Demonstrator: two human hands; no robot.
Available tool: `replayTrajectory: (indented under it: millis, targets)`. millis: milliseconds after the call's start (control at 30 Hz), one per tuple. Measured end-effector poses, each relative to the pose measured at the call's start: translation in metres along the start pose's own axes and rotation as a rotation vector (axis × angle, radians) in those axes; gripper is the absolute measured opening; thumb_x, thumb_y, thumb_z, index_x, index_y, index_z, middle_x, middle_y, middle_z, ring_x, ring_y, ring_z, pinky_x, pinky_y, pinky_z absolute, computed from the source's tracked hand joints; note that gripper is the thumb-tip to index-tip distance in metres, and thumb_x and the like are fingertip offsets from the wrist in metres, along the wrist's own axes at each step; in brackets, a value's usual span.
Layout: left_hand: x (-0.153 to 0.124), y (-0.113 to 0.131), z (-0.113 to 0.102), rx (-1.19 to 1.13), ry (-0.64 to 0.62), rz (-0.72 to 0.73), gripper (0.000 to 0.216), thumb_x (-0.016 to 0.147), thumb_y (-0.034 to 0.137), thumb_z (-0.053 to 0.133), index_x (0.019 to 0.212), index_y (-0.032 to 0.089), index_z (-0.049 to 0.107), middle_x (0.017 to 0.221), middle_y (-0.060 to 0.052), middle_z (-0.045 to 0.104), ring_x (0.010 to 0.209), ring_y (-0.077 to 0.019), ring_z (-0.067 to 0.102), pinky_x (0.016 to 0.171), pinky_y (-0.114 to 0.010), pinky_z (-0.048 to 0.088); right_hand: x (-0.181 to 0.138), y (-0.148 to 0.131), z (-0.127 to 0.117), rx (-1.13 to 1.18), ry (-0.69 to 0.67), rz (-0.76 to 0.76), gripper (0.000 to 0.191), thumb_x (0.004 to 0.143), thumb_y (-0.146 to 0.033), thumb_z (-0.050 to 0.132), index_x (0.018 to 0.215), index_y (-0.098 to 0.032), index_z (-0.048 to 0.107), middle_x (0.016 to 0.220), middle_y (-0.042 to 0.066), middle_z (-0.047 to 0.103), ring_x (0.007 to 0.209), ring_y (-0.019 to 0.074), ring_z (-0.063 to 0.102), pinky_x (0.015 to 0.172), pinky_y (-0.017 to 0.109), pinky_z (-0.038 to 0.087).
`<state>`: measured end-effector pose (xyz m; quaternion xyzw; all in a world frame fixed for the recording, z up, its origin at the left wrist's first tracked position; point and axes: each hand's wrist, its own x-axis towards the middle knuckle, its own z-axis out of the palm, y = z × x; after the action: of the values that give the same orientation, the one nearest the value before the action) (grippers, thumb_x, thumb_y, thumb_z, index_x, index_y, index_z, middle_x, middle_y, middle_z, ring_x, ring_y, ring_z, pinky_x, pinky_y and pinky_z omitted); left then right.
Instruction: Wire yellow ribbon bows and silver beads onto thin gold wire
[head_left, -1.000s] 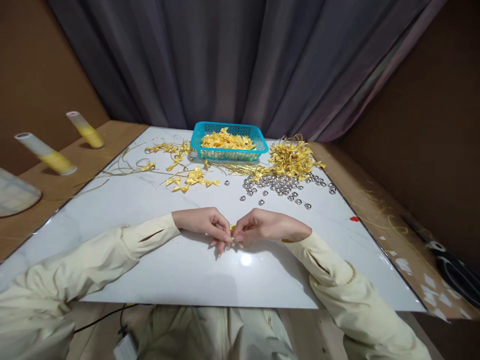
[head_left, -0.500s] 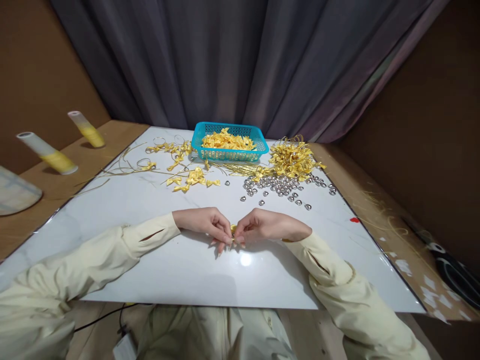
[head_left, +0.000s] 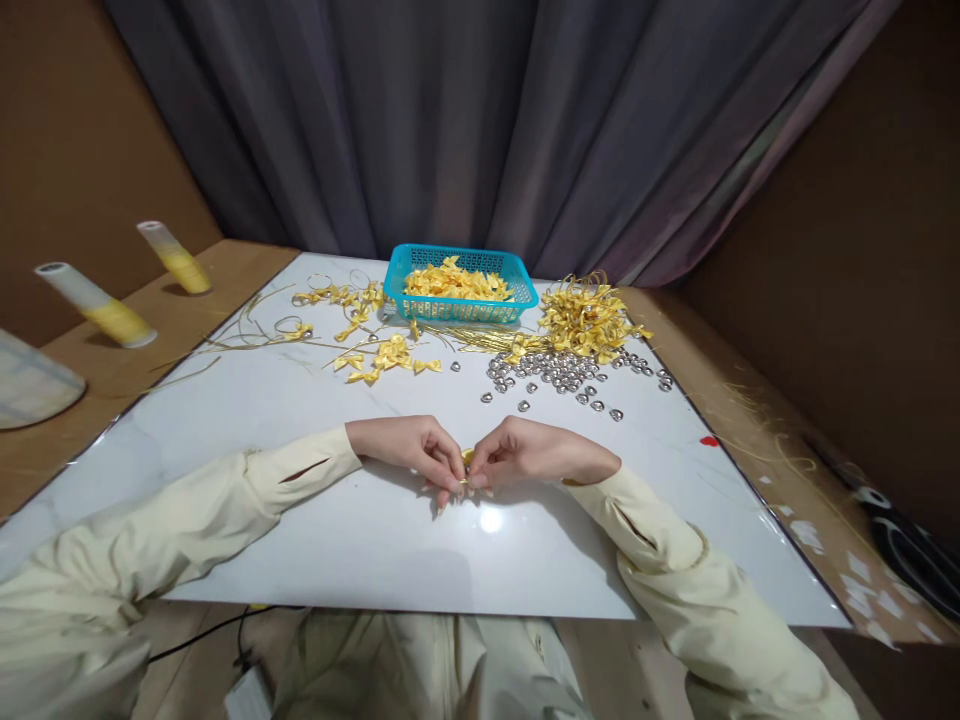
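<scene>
Barely anything is moving since the earlier frames: both hands are staying put, only the fingertips are shifting slightly around the small yellow bow piece [head_left: 466,459]. The left hand [head_left: 409,445] and right hand [head_left: 536,452] are meeting tip to tip, and the fingers [head_left: 452,468] of both are pinching that piece between them, low over the tabletop [head_left: 300,450]. This looks like fine fiddling going on in place rather than any pick or drop. Beyond the fingers, loose yellow bows [head_left: 386,357] are lying scattered, with the blue basket [head_left: 450,308] of bows further back. Beyond and right of the fingers, silver heart beads [head_left: 559,370] are sitting spread out, well apart from both hands.
</scene>
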<state>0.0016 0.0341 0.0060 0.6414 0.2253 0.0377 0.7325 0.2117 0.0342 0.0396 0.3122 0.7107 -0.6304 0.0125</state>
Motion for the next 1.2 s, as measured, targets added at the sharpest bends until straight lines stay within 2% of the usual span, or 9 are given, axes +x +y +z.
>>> replayTrajectory:
  millis: [533,767,933,1200]
  targets:
    - [0.0007,0.0032,0.0005,0.058,-0.024,0.037,0.021,0.078,0.031,0.064,0.079,0.011,0.070,0.065,-0.007,0.070,0.051,-0.0071,0.052,0.053,-0.016,0.042,0.0031,0.0047,0.0007,0.000,-0.048,-0.008,0.038,0.071,-0.047,0.064,0.082,-0.010,0.069,0.068,0.003,0.062,0.057,0.0077,0.047,0.055,0.020,0.037]
    - [0.0006,0.0034,0.0012,0.067,-0.034,0.033,0.021,0.077,0.031,0.064,0.078,0.011,0.069,0.063,-0.007,0.069,0.051,-0.0070,0.052,0.052,-0.015,0.042,0.0022,0.0031,0.0003,0.003,-0.063,0.001,0.039,0.071,-0.044,0.064,0.087,-0.009,0.071,0.071,0.005,0.065,0.060,0.0087,0.051,0.058,0.020,0.040]
    - [0.0007,0.0022,0.0017,0.062,-0.023,0.033,0.021,0.077,0.032,0.065,0.076,0.011,0.069,0.062,-0.006,0.069,0.049,-0.0063,0.051,0.052,-0.015,0.042,0.0009,0.0007,0.0016,0.024,-0.043,0.029,0.036,0.065,-0.037,0.070,0.087,-0.008,0.071,0.073,0.005,0.066,0.063,0.0099,0.054,0.061,0.021,0.042]
    - [0.0003,0.0047,0.0026,0.076,-0.025,0.040,0.022,0.077,0.032,0.065,0.076,0.010,0.069,0.062,-0.007,0.069,0.049,-0.0065,0.052,0.052,-0.016,0.042,0.0035,0.0040,0.0031,0.043,-0.036,0.018,0.038,0.066,-0.041,0.069,0.087,-0.009,0.071,0.073,0.006,0.067,0.063,0.0101,0.055,0.060,0.021,0.043]
